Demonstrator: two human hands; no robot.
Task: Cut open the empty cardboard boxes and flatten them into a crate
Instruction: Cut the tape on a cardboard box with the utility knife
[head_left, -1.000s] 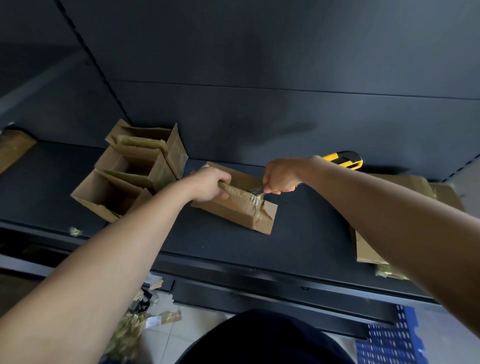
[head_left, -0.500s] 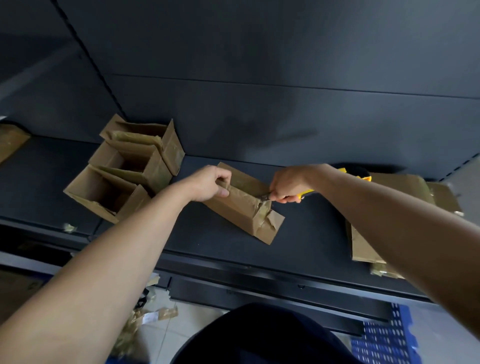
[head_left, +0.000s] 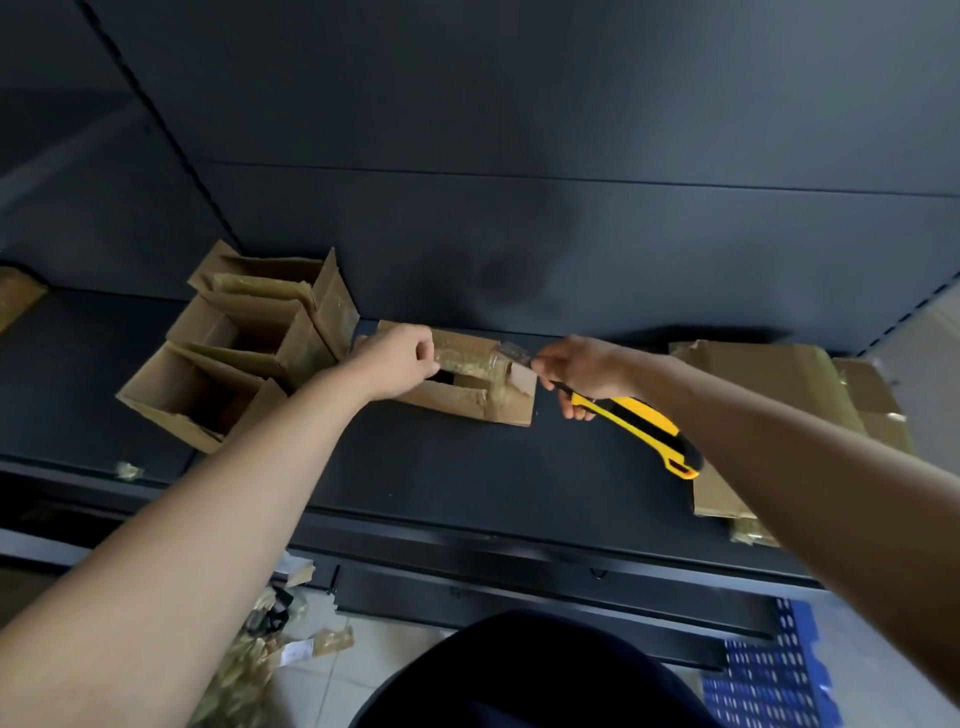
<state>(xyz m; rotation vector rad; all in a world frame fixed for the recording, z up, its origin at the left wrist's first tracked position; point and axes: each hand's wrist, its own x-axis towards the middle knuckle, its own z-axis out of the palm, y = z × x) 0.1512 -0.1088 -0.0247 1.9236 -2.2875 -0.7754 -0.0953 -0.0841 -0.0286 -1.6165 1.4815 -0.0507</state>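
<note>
a small brown taped cardboard box (head_left: 467, 402) is held on the dark metal shelf (head_left: 467, 478), its taped top flap gripped by the left hand (head_left: 395, 361), while a yellow-and-black utility knife (head_left: 639, 426) is clasped in the right hand (head_left: 582, 369), blade at the box's right end. the top appears partly opened, but the box is not yet flattened. three open brown cardboard boxes (head_left: 218, 374) just to the left are judged uncut. flattened cardboard sheets (head_left: 769, 374) are piled at the right, and only a corner of a blue perforated plastic crate (head_left: 769, 675) is seen below.

Dim, soft light; dark shelf (head_left: 467, 467) murky; wide-angle edge bending; forearms blurred near bottom.
</note>
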